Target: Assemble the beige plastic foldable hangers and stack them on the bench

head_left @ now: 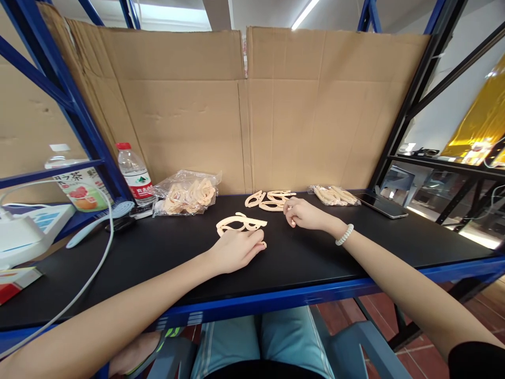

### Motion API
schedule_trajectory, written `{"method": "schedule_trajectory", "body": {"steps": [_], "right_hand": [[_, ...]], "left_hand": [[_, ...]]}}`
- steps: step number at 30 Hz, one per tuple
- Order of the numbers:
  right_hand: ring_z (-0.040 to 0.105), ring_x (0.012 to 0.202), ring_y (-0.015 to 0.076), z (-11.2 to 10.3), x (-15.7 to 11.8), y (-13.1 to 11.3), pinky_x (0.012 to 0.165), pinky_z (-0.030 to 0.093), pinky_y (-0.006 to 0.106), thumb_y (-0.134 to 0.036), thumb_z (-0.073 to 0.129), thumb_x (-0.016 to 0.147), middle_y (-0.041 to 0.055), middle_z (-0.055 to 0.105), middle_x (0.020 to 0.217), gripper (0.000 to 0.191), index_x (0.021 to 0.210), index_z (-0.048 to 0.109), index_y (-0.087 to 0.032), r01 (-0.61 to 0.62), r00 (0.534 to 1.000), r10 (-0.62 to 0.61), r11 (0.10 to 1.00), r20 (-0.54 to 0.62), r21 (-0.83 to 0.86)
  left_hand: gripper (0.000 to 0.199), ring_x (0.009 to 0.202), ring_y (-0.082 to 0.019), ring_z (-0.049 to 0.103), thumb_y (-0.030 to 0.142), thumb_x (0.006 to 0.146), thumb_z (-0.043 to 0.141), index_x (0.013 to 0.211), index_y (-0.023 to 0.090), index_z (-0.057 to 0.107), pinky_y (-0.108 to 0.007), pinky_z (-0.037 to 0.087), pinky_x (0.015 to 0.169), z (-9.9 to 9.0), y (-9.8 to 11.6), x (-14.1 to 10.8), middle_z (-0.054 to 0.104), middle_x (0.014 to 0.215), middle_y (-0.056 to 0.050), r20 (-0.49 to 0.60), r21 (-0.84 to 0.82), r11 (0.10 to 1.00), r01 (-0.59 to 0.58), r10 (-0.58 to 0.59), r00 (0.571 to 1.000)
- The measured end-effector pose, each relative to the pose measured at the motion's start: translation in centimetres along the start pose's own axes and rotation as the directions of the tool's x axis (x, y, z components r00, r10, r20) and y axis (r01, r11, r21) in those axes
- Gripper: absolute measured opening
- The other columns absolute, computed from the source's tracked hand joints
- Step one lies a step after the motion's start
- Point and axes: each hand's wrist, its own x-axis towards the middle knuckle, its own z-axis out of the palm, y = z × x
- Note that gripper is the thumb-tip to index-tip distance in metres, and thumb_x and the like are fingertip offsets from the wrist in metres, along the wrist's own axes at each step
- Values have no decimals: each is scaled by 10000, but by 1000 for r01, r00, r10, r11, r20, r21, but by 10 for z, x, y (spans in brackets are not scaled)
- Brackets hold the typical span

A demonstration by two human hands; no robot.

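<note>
In the head view my left hand (236, 251) rests low over the middle of the black tabletop, its fingers curled around the near side of a beige curved openwork piece (241, 222). Part of that piece is hidden under the fingers. Farther right, my right hand (303, 215) is closed, with fingertips pinched and pointing down. Whatever it may hold is too small to make out. Just left of it and behind lie several similar loose beige pieces (272, 200), partly covered by the hand.
A clear bag of beige pieces (189, 196) stands at back left beside a red-capped water bottle (135, 176). Another bag (334, 195) and a phone (381, 204) lie at right. A blue brush (100, 223) and a white cable (103, 252) occupy the left. Cardboard (315, 116) walls the back.
</note>
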Motion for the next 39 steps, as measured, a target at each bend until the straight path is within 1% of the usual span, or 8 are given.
{"method": "schedule_trajectory", "body": {"steps": [3, 7, 10, 13, 19, 27, 33, 39], "right_hand": [[574, 982, 185, -2, 0, -1, 850, 443, 308, 82, 398, 633, 78, 622, 1061, 412, 692, 712, -178, 4, 1000, -2, 997, -27, 73], [601, 774, 171, -11, -3, -4, 704, 454, 279, -13, 470, 737, 50, 666, 815, 314, 863, 715, -163, -183, 976, 186, 982, -116, 37], [573, 629, 148, -17, -6, -7, 576, 411, 250, -210, 634, 754, 19, 663, 700, 114, 822, 715, -169, -243, 970, 240, 967, 48, 73], [592, 676, 146, -16, -6, -11, 596, 412, 239, -297, 682, 744, 21, 696, 773, 134, 790, 714, -176, -201, 973, 181, 970, 142, 134], [600, 710, 157, -6, -3, -3, 629, 441, 251, -252, 628, 778, 51, 697, 857, 174, 880, 723, -149, -192, 980, 181, 968, 82, 159], [617, 858, 196, -2, -2, 8, 796, 467, 310, -221, 549, 853, 102, 676, 971, 224, 969, 717, -128, -139, 989, 135, 987, 55, 84], [583, 622, 143, -7, -4, -1, 622, 435, 255, -226, 536, 861, 46, 684, 749, 213, 896, 723, -130, -220, 973, 212, 971, 87, 93], [614, 716, 151, -6, -4, 1, 645, 461, 240, -140, 591, 779, 65, 708, 869, 195, 927, 718, -131, -200, 978, 191, 975, 87, 102]], "left_hand": [[237, 627, -169, 579, 326, 994, 359, 823, 195, 459, -261, 284, 510, 0, 0, 0, 614, 750, -3, -7, -6, 1000, 1, -1, 1000], [242, 635, -175, 579, 329, 992, 357, 811, 200, 454, -262, 295, 508, 1, 1, 0, 595, 728, -2, -22, -35, 999, 17, -18, 1000], [225, 654, -178, 571, 330, 983, 364, 814, 204, 443, -264, 334, 533, 2, 2, 0, 580, 736, -5, -34, -92, 995, 47, -50, 998], [138, 725, -178, 562, 271, 961, 369, 862, 203, 437, -272, 400, 609, 4, 2, 1, 568, 838, -28, -53, -181, 983, 35, -45, 998], [157, 811, -183, 522, 83, 846, 360, 933, 193, 429, -304, 448, 720, 6, 0, 2, 502, 973, -65, -92, -238, 971, -25, 3, 996], [179, 854, -193, 523, 72, 862, 336, 955, 188, 436, -315, 460, 760, 4, 1, 2, 511, 985, -74, -78, -247, 968, -45, 26, 997], [172, 839, -184, 534, 78, 876, 342, 961, 188, 444, -298, 460, 754, 3, 1, 1, 512, 989, -67, -82, -247, 968, -40, 21, 996], [174, 846, -184, 540, 89, 891, 343, 977, 189, 456, -286, 459, 739, 5, 0, 1, 521, 988, -64, -88, -241, 970, -39, 18, 996]]}}
